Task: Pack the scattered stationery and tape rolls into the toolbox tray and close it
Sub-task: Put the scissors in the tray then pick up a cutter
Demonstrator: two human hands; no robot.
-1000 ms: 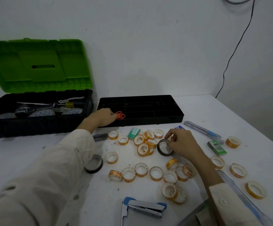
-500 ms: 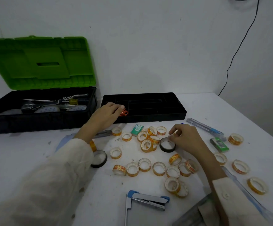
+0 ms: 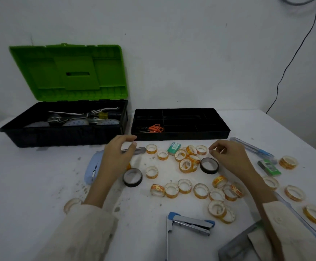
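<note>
A black divided tray (image 3: pixel 223 133) stands at the back of the white table with orange-handled scissors (image 3: pixel 154 128) in its front left compartment. Left of it is the black toolbox (image 3: pixel 63 137), its green lid (image 3: pixel 68 72) up. Several small orange-and-clear tape rolls (image 3: pixel 186 165) and two black tape rolls (image 3: pixel 132 177) (image 3: pixel 209 165) lie scattered in front. My left hand (image 3: pixel 118 157) hovers open and empty over a grey cutter (image 3: pixel 139 150). Above the tape rolls, my right hand (image 3: pixel 228 157) is open, fingers curled, holding nothing.
A blue-tipped stapler (image 3: pixel 189 224) lies near the front edge, a blue computer mouse (image 3: pixel 92 169) under my left forearm. Green staple boxes (image 3: pixel 174 148) (image 3: pixel 269 167), a blue pen (image 3: pixel 253 147) and a clear ruler (image 3: pixel 300 221) sit to the right. A cable (image 3: pixel 293 59) hangs on the wall.
My left hand let go of the orange scissors in the tray and drew back toward me. My right hand released the black tape roll and lifted slightly.
</note>
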